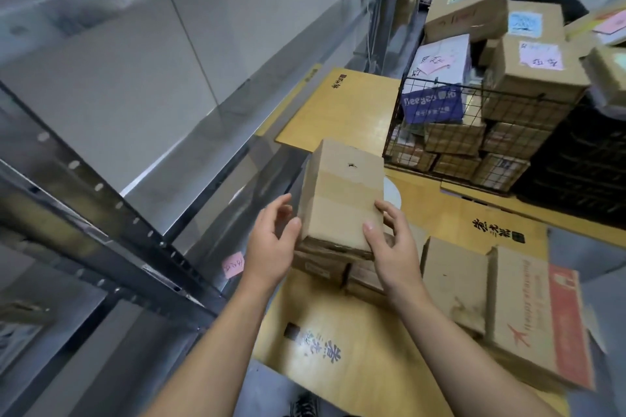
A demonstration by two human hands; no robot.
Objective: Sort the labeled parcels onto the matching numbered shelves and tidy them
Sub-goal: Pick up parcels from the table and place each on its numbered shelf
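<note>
A plain brown cardboard parcel [342,193] stands on end on a low stack of smaller boxes [321,262]. No label shows on its visible face. My right hand [389,244] grips its lower right corner, thumb on the front face and fingers round the right edge. My left hand [272,240] is cupped at the parcel's lower left side, with the thumb tip at the edge and the fingers loosely curved just off the cardboard. A pink note [233,264] is stuck on the metal shelf rack [101,186] to the left.
A wire basket [437,145] at the right holds several parcels with coloured notes, and more are piled above it [538,61]. Flattened yellow cardboard [342,342] covers the floor. An open box with red print [538,318] lies at the right, and a black crate [582,162] stands behind it.
</note>
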